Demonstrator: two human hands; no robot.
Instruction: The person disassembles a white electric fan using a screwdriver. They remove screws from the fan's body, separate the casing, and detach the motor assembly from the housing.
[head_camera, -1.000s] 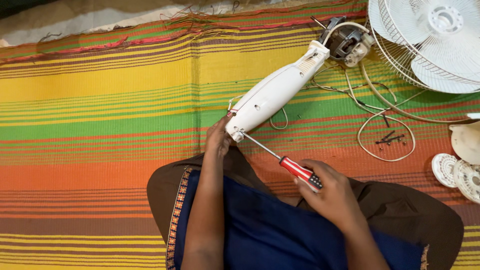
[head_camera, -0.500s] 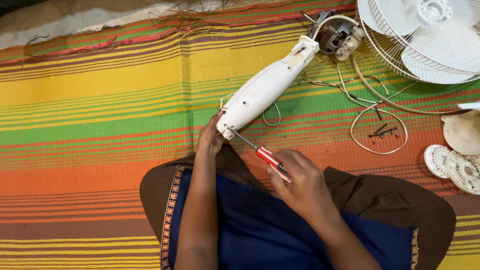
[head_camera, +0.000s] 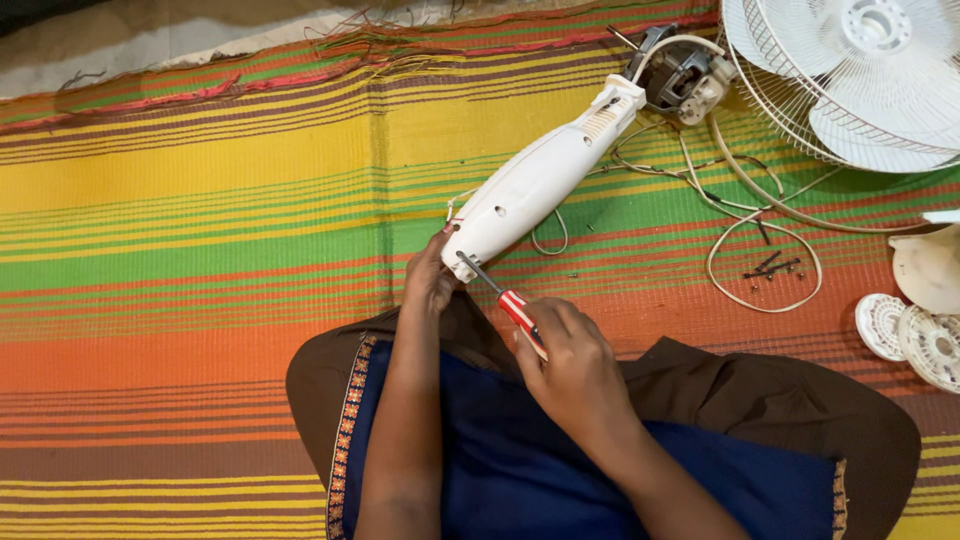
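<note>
Two hands are working on the long white plastic fan stem (head_camera: 545, 185), lying on the striped woven mat (head_camera: 200, 200). Its long line is running from 7 o'clock up to 1 o'clock. It is looking hard, smooth and probably light, best held near its low end. The left hand (head_camera: 428, 280) is pinching that end. The right hand (head_camera: 565, 355) is closing around the red-handled screwdriver (head_camera: 505, 298), its tip touching the stem.

a white fan stand (head_camera: 540, 185), a red-and-white striped screwdriver (head_camera: 522, 318), and a mat (head_camera: 200, 200) striped yellow, green, orange.
</note>
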